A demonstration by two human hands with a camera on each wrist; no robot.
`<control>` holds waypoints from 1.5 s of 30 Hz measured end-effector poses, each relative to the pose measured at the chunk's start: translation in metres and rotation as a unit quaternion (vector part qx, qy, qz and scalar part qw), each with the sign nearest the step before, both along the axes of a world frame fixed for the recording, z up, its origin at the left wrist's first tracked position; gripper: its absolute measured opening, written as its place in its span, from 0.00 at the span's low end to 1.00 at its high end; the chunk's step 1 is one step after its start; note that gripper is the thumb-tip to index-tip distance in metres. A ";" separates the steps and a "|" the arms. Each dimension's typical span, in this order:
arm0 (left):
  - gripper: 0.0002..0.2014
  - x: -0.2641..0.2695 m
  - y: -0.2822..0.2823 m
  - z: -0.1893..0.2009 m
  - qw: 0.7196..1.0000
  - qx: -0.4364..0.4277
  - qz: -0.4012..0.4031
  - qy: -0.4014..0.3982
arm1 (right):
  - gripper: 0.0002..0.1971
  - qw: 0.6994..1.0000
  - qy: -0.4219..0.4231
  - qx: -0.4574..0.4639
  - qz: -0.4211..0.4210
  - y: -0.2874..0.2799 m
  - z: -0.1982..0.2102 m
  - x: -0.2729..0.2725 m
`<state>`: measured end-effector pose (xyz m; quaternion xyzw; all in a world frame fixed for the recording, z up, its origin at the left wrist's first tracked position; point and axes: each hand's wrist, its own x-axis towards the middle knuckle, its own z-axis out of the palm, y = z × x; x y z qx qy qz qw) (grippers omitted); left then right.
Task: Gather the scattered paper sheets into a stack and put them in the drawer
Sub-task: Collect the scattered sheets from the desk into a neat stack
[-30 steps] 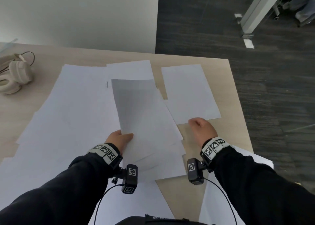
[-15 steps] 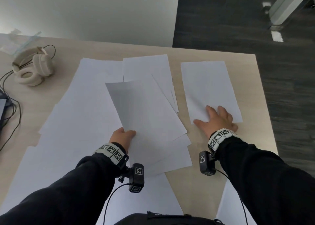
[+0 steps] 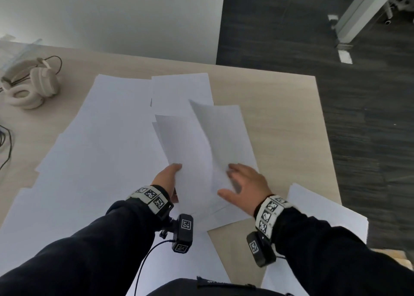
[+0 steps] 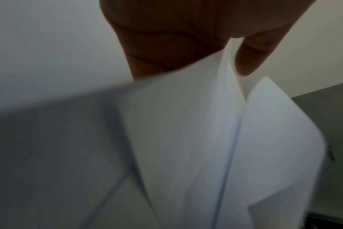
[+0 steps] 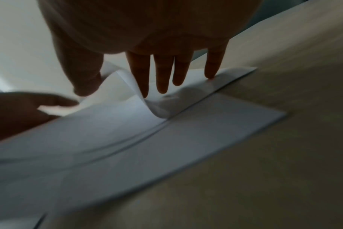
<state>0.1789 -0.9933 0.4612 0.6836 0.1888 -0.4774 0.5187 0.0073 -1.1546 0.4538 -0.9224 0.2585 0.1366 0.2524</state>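
White paper sheets [image 3: 100,138] lie scattered and overlapping across the light wooden desk [image 3: 280,107]. My left hand [image 3: 170,177] pinches a few sheets [image 3: 186,152] by their near edge and holds them tilted above the pile; the left wrist view shows the thumb [image 4: 247,58] on the paper [image 4: 186,124]. My right hand [image 3: 244,183] presses with straight, spread fingers [image 5: 162,74] on another sheet [image 3: 226,134] just to the right. That sheet's left edge [image 5: 127,108] curls up against the held sheets. No drawer is in view.
Cream headphones [image 3: 31,87] with a cable lie at the desk's far left. Another sheet [image 3: 324,215] overhangs the desk's near right corner. The desk's right edge drops to dark carpet [image 3: 358,116]. A white wall stands behind.
My right hand went from a fist beside the right sheet to flat on it and has slid it left against the held sheets, where its edge curls up. My left hand keeps its grip.
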 end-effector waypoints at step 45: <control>0.17 -0.109 0.004 0.065 0.920 -0.109 -0.236 -0.293 | 0.07 0.875 -0.197 0.317 -0.307 -0.013 0.072 -0.126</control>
